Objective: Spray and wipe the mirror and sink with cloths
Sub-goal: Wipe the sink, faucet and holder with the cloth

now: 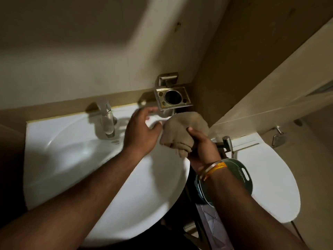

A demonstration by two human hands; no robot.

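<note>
The right hand point(200, 147) was closed around a bunched tan cloth point(182, 130), with the thumb pressed on top of the folds. The cloth was held just above the back right part of the sink point(72, 168), directly under the metal tumbler holder point(173, 95) on the wall. The left hand point(142, 130) was spread, fingers loosely curved, just beside the cloth on its left side; whether the fingertips touched the cloth I could not tell, because that part was blurred.

About progress, I judged that the work was somewhere in the sink stage. The basin looked white and without visible dirt, but the light was dim, so I could not say it was already wiped. The faucet point(107, 120) also showed no clear sign of being cleaned or not. The mirror was not in view, and only 1 cloth and no spray bottle were visible, so the state of the mirror step stayed unknown. At least the area around the holder and the rim probably remained to do.

The cloth was a crumpled bundle, so its long axis was weak; it ran roughly from the wall corner toward the person, with the broad rounded end pointing up to the holder and the loose tail hanging down toward the basin edge.
</note>
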